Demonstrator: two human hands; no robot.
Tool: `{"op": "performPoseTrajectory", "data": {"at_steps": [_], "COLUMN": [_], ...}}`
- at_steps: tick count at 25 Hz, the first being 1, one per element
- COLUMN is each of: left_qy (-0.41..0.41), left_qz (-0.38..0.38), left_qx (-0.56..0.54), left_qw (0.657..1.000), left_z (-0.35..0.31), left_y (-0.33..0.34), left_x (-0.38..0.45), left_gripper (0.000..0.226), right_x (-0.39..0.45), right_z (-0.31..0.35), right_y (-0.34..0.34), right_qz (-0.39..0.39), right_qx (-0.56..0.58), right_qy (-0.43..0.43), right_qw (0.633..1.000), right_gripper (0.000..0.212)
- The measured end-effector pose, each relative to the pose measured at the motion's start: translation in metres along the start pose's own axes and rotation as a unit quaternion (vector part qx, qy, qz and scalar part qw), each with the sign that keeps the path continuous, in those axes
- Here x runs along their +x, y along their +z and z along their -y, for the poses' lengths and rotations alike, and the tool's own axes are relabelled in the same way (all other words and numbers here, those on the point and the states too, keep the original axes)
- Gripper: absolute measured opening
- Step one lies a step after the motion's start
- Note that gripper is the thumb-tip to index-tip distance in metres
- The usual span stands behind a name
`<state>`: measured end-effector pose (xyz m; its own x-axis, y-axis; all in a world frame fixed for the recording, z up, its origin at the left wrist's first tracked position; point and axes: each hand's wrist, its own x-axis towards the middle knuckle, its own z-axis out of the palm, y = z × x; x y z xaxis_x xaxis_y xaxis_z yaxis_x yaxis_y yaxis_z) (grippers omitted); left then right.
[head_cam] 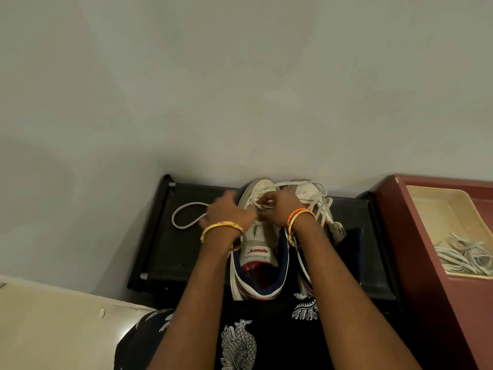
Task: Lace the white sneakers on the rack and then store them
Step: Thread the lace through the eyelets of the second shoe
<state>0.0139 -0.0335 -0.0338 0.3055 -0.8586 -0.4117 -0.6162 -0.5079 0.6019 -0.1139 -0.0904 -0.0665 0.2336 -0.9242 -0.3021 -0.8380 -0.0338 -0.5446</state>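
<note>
Both hands work over the left white sneaker (257, 236) on the black rack (165, 252). The right hand (280, 209) pinches its lace (186, 217) at the eyelets; the left hand (229, 212) grips the same lace, which loops out leftward.

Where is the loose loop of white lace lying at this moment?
In the head view, the lace loop lies on the black rack top, left of the sneaker being laced, and runs under the left hand.
</note>
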Motion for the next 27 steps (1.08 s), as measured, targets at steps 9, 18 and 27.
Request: {"op": "performPoseTrajectory", "data": {"at_steps": [9,18,27], "left_qy": [0.028,-0.002,-0.017], "left_qz": [0.044,0.063,0.036], "left_qx": [0.043,0.053,0.019], "left_qw": [0.998,0.997,0.999], "left_z": [-0.002,-0.009,-0.001], "left_y": [0.012,0.016,0.022], "left_x": [0.001,0.006,0.009], "left_gripper": [0.041,0.042,0.038], "right_x": [-0.020,-0.038,0.008], "right_z": [0.006,-0.010,0.021], "right_y": [-0.034,-0.039,0.007], "right_qz": [-0.073,-0.173,-0.023], "right_qx": [0.412,-0.005,-0.171], "right_qy": [0.013,0.291,-0.004], "right_qw": [0.908,0.941,0.985], "right_gripper": [0.016,0.052,0.019]}}
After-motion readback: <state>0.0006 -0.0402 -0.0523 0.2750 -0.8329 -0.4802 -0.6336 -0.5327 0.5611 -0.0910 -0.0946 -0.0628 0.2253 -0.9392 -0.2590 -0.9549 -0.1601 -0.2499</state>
